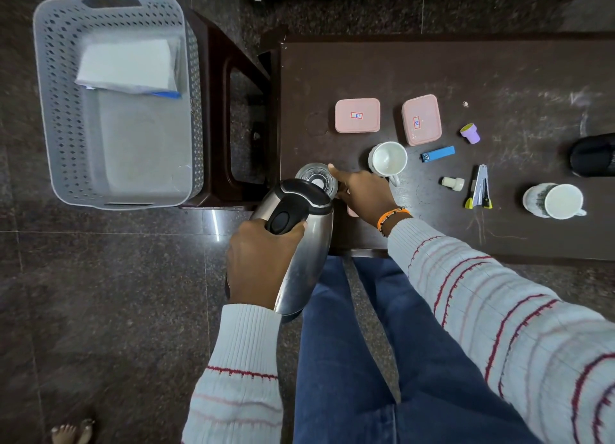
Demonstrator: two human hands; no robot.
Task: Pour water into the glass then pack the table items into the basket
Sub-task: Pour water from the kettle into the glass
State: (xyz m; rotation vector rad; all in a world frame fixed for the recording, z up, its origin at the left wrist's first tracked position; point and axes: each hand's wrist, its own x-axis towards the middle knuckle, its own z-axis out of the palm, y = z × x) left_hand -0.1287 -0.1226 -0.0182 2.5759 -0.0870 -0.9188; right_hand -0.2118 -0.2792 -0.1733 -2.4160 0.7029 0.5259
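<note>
Kettle [299,244]: steel body with a black lid, tipped forward so its spout end hangs over the glass; likely heavy if full, smooth-sided and apt to slip, so the black handle on top is the place to take it
Left hand [263,260]: fingers wrapped closed round the kettle handle; it carries the whole kettle clear of the surface
Right hand [362,194]: curled against the side of the glass, index finger reaching up to the rim; it steadies the glass rather than lifts it
Glass [316,179]: clear, upright at the near left corner of the surface [499,77]; thin and breakable, slick once wet; best held round the wall, low down; whether water is in it yet I cannot tell
Mug [387,159]: white, just beyond the right hand; stiff, handle offers a sure hold
Pink boxes [357,115]: two lidded tubs farther back; light, flat, easy to pinch by the edges
Basket [109,14]: grey, perforated, well apart to the left on a stool; white paper lies inside; light plastic, cut-out grip at its far end
</note>
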